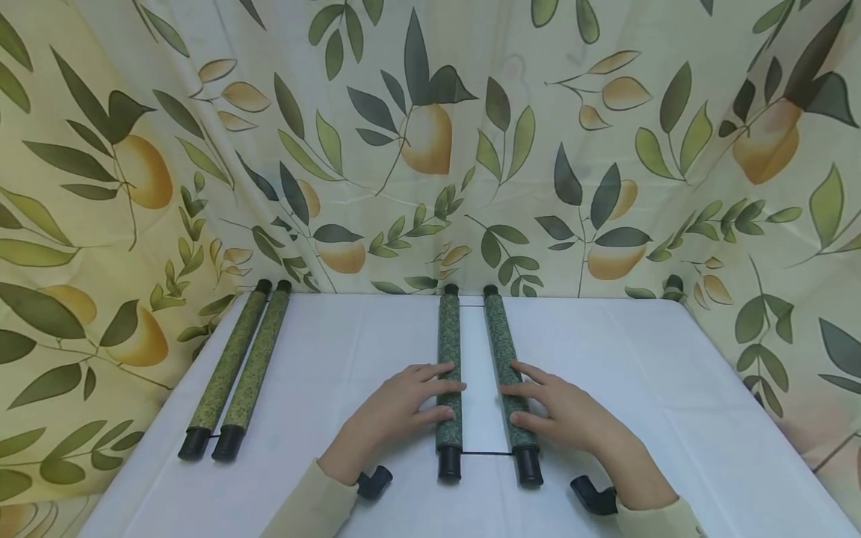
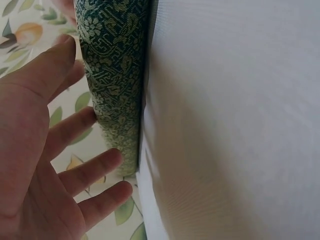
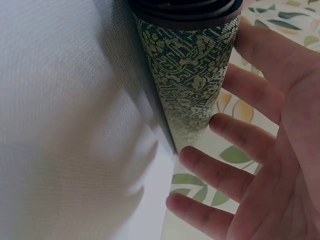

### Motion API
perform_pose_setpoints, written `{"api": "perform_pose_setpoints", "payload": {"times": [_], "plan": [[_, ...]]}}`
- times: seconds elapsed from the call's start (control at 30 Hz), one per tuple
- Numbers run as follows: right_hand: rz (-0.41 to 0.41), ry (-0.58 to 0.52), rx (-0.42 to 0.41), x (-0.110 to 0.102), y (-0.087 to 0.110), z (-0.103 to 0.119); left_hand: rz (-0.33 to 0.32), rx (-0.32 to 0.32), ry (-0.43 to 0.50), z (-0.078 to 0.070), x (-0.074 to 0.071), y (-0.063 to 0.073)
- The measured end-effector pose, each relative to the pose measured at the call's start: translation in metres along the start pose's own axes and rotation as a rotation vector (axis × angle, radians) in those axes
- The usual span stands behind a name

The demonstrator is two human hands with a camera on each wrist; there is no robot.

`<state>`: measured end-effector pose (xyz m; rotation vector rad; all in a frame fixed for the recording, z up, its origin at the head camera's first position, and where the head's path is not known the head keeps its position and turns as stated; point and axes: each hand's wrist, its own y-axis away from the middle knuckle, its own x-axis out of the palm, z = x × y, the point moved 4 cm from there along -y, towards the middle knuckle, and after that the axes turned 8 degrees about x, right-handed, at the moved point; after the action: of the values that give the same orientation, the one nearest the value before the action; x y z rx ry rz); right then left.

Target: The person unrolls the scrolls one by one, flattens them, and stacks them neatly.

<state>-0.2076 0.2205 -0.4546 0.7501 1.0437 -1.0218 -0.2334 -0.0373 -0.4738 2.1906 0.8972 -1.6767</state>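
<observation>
A scroll with two green brocade-patterned rolls lies partly unrolled on the white table, a narrow strip of white sheet showing between the rolls. My left hand lies over the left roll, fingers spread and fairly straight across it. Over the right roll reaches my right hand, its fingertips at the roll's inner side. In the left wrist view the fingers extend beside the patterned roll. The right wrist view shows spread fingers alongside the other roll and its dark end.
A second scroll, its two green rolls close together, lies on the left of the white table. Black knobs cap the roll ends. Each wrist carries a black camera mount. A leaf-and-fruit patterned curtain hangs behind the table.
</observation>
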Motion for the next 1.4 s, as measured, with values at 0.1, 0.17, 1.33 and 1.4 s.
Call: {"api": "perform_pose_setpoints", "payload": {"times": [0.1, 0.17, 1.33, 1.4], "plan": [[0.007, -0.009, 0.011, -0.0004, -0.0002, -0.0005, -0.010, 0.005, -0.008, 0.0005, -0.0008, -0.0004], [0.013, -0.012, 0.018, -0.0006, -0.0004, -0.0009, -0.006, 0.001, -0.012, 0.0013, -0.0012, -0.0008], [0.030, -0.033, 0.070, -0.0042, 0.0008, -0.0073, -0.035, -0.015, 0.013, 0.0072, -0.0064, 0.0037], [0.034, -0.026, 0.067, -0.0042, 0.0009, -0.0073, -0.028, -0.023, 0.025, 0.0071, -0.0068, 0.0042]]}}
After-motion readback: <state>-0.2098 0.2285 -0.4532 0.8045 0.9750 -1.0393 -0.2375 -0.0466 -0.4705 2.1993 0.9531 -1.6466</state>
